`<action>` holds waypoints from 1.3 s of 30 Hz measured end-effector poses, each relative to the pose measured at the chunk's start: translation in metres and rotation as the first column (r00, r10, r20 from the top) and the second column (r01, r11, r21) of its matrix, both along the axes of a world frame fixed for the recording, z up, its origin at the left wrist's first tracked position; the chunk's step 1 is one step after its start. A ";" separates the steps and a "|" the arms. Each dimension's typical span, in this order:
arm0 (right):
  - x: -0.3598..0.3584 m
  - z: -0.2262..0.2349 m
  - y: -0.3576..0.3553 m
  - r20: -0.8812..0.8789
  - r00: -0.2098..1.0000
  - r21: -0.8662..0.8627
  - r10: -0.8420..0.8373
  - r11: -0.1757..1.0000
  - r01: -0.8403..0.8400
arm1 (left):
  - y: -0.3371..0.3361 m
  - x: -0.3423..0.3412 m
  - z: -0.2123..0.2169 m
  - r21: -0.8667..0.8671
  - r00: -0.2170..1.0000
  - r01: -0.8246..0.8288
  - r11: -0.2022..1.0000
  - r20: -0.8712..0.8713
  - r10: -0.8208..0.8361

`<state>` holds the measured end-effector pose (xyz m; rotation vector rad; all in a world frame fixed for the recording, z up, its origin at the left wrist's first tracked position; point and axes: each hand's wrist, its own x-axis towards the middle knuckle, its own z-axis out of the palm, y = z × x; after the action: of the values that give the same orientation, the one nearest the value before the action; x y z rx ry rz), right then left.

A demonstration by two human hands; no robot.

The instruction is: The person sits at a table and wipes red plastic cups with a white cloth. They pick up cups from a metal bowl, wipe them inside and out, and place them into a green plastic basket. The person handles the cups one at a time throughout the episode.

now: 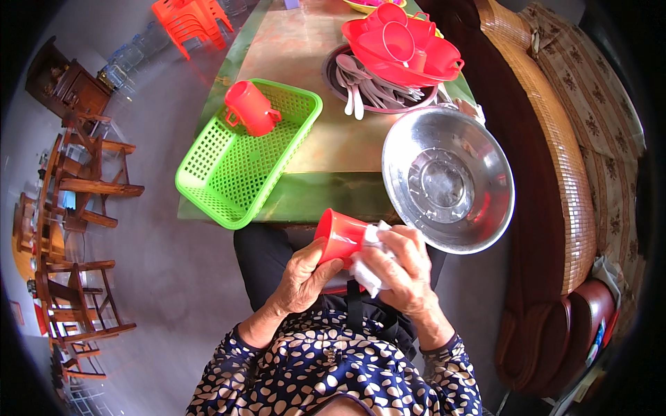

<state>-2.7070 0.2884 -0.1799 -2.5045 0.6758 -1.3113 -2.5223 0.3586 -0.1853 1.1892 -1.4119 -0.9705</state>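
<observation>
A red plastic cup (341, 233) is tilted on its side above my lap, just off the table's near edge. My left hand (303, 276) grips it, fingers closed round its left part. With my right hand (400, 267) I hold a crumpled white cloth (372, 262) pressed against the cup's right end. A green plastic basket (232, 187) stands on the table to the left, with red handled cups (251, 109) lying at its far end. To the right is a shiny metal basin (451, 186) with water drops inside, reaching past the table edge.
Beyond the metal basin, a dark bowl (333, 83) holds several spoons (371, 87). A red basket (364, 50) of red cups rests over it. On the right runs a wooden sofa (513, 305). Wooden chairs (90, 187) and stacked orange stools (187, 24) stand on the left floor.
</observation>
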 end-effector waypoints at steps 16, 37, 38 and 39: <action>0.021 -0.001 0.013 0.100 0.995 0.056 0.019 0.998 -0.025 | 0.004 0.002 0.011 -0.093 1.000 0.016 0.996 0.020 -0.014; 0.027 0.018 -0.007 0.240 0.960 0.210 0.144 0.958 -0.196 | 0.012 0.002 0.005 -0.007 0.995 0.077 0.997 -0.059 -0.077; 0.027 0.018 -0.009 0.256 0.957 0.240 0.138 0.950 -0.201 | 0.011 0.003 0.002 -0.042 0.996 0.088 0.995 -0.016 -0.089; 0.027 0.021 -0.009 0.243 0.962 0.282 0.123 0.940 -0.192 | 0.011 0.002 0.001 -0.062 0.996 0.086 0.994 0.012 -0.085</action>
<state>-2.6797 0.2797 -0.1585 -2.0831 0.5624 -1.2932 -2.5201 0.3699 -0.1840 1.0957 -1.5000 -0.9735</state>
